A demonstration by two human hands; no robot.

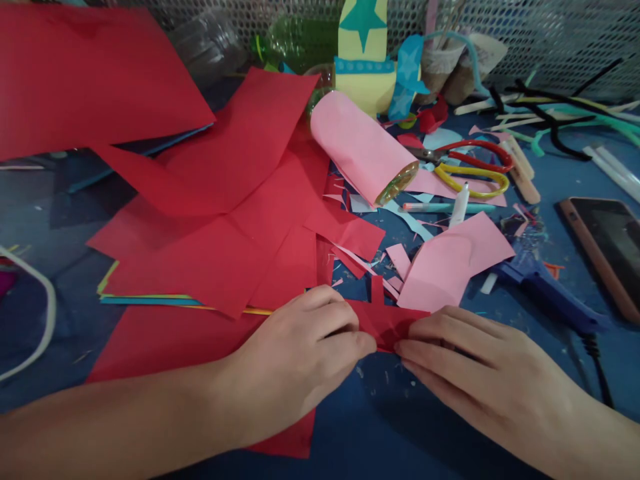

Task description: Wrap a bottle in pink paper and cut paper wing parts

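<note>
A small folded piece of red paper (385, 323) lies on the blue table between my hands. My left hand (305, 353) is closed on its left end, thumb and fingers at the near edge. At the right end, my right hand (465, 360) pinches the same paper, fingertips on the near corner. Parts of the piece are hidden under my fingers. Beneath my left forearm and hand spreads a larger red sheet (165, 340). Just beyond the folded piece lies a cut piece of pink paper (440, 267).
Stacked red sheets (220, 247) cover the left. A pink-wrapped bottle (363, 147), scissors (470, 167), a blue pen (445, 208) and paper scraps lie beyond my hands. A blue glue gun (550, 293) with a cord and a phone (610, 247) are at right. Metal mesh (560, 40) stands behind.
</note>
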